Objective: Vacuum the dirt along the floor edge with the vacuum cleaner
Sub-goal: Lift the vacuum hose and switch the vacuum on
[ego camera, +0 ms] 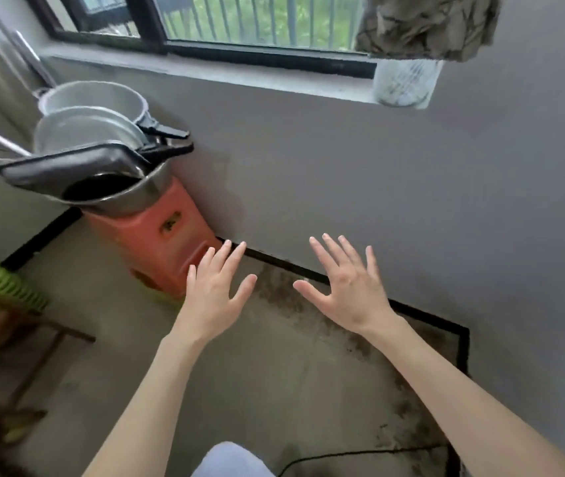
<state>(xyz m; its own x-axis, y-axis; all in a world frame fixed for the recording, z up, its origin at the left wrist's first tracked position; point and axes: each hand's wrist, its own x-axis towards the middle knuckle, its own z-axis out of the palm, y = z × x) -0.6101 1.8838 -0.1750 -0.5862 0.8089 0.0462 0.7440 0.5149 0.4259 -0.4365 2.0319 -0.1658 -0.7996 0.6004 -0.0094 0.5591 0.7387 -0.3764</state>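
Observation:
Dark dirt (284,294) lies scattered on the grey floor along the black strip (422,313) at the foot of the grey wall, and more dirt (408,418) runs down the right edge. My left hand (214,287) and my right hand (346,284) are both held out over the floor, backs up, fingers spread, holding nothing. No vacuum cleaner is in view. A thin black cable (360,454) lies across the floor near the bottom.
An orange plastic stool (157,235) stands in the corner under a stack of metal pots and a black pan (78,166). A wooden frame (16,325) with green plastic is at the left. A window (257,25) and sill sit above, with a white container (405,82).

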